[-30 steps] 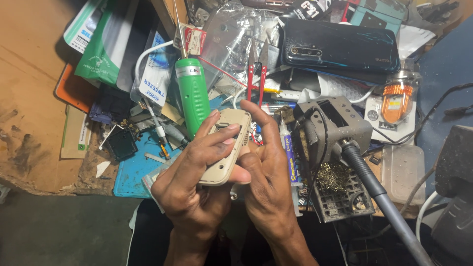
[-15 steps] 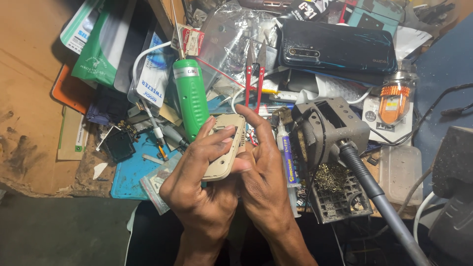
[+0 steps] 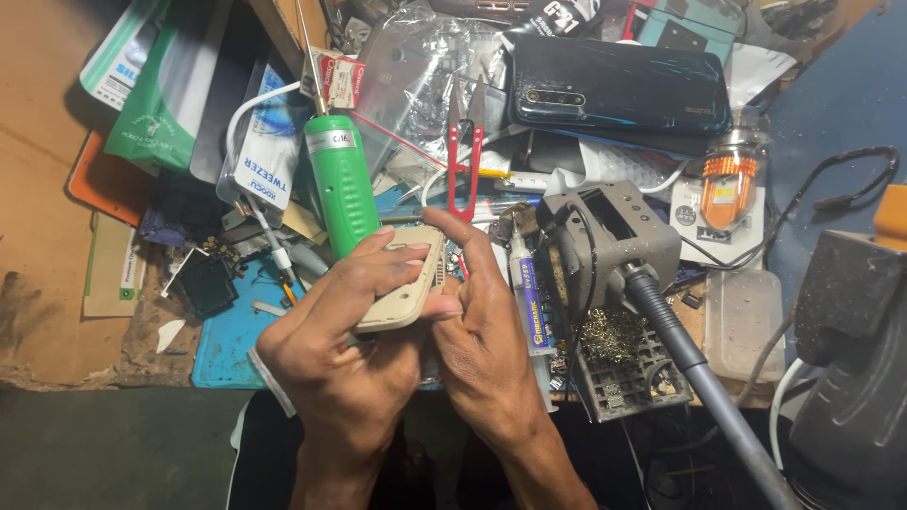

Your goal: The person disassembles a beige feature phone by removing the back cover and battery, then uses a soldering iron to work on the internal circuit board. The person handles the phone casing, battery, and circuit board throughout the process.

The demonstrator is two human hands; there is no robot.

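A: Where's the beige plastic phone shell (image 3: 408, 280)?
B: Mid-frame, above the counter (image 3: 38, 236) edge, btwn both hands. Left hand (image 3: 345, 354) fingers clasp it from below and across its face; right hand (image 3: 482, 326) fingers press its right edge.

A: What's crowding it?
B: Green cylindrical tool w/ metal tip (image 3: 340, 179) just behind, touching the left fingertips. Red-handled snips (image 3: 465, 161) beyond, white syringe tube (image 3: 529, 307) right beside the right hand.

A: Containers?
B: Grey solder stand (image 3: 619, 283) w/ brass wool in its tray, iron parked in it. Dark smartphone (image 3: 619, 90) on top of the clutter, well apart.
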